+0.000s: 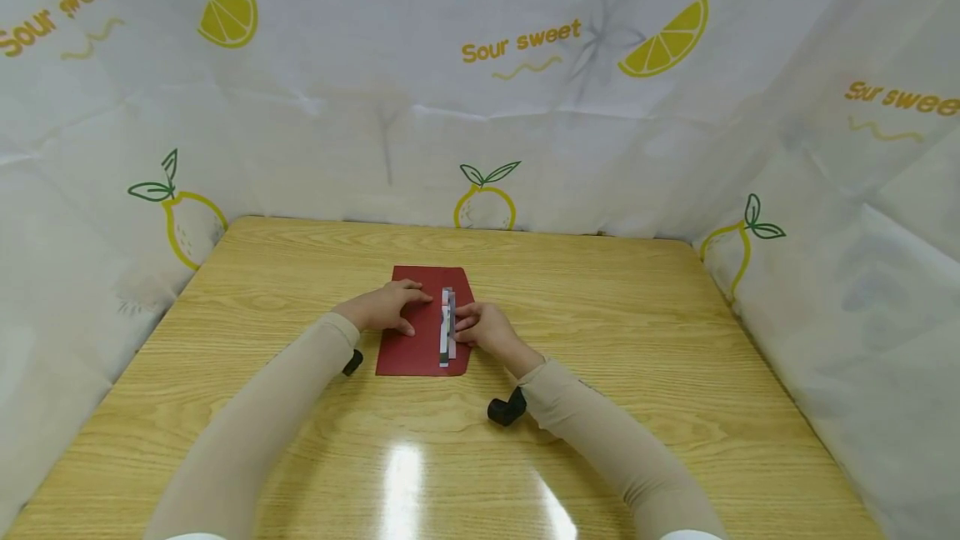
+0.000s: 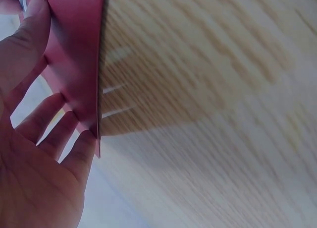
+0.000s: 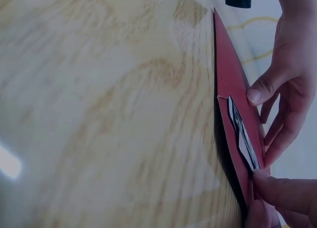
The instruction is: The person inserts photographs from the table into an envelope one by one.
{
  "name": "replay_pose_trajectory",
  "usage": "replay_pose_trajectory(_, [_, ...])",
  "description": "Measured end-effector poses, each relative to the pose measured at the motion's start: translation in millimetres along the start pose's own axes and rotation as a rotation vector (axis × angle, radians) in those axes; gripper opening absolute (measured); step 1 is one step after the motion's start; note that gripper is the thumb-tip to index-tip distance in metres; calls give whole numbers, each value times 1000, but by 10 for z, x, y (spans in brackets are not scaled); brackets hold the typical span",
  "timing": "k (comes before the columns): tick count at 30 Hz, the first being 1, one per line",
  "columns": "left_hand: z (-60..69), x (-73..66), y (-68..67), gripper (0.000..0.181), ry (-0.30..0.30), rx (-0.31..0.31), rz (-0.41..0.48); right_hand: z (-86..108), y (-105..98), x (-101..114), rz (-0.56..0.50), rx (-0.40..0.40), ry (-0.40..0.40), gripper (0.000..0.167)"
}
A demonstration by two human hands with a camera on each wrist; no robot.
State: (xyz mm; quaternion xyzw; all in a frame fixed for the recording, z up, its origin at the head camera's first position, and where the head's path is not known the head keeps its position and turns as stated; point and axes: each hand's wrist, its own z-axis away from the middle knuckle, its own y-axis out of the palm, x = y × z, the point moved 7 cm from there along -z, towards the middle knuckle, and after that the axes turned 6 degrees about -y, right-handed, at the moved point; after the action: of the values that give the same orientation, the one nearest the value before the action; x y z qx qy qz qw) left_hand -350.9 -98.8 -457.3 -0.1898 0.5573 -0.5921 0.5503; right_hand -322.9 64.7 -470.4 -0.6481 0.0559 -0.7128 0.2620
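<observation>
A red envelope [image 1: 420, 354] lies on the table with its flap to the right. A thin stack of printed cards [image 1: 444, 357] sticks out along its opening; in the right wrist view the cards [image 3: 241, 134] stand partly inside the pocket. My left hand [image 1: 386, 307] rests on the envelope's left part, fingers spread and fairly straight, with thumb and fingertips touching the red paper [image 2: 74, 54]. Over the flap, my right hand [image 1: 486, 327] has its thumb and fingers bent at the cards' right edge, pinching them. The cards' inner part is hidden in the pocket.
The wooden table [image 1: 615, 315] reaches out on all sides of the envelope. A white cloth [image 1: 337, 132] printed with lemons hangs behind and beside it. Black camera mounts [image 1: 507, 409] stick out at both wrists.
</observation>
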Motion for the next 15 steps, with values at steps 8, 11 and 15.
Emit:
replay_pose_trajectory(8, [15,-3,-13,63,6,-5,-4,6,1,14,-10,15,-3,43])
replay_pose_trajectory(11, [26,-8,-23,63,9,-7,-3,10,0,20,-11,16,-2,43])
replay_pose_trajectory(15, [28,4,-21,63,0,-3,3,13,5,28,-2,11,-8,43])
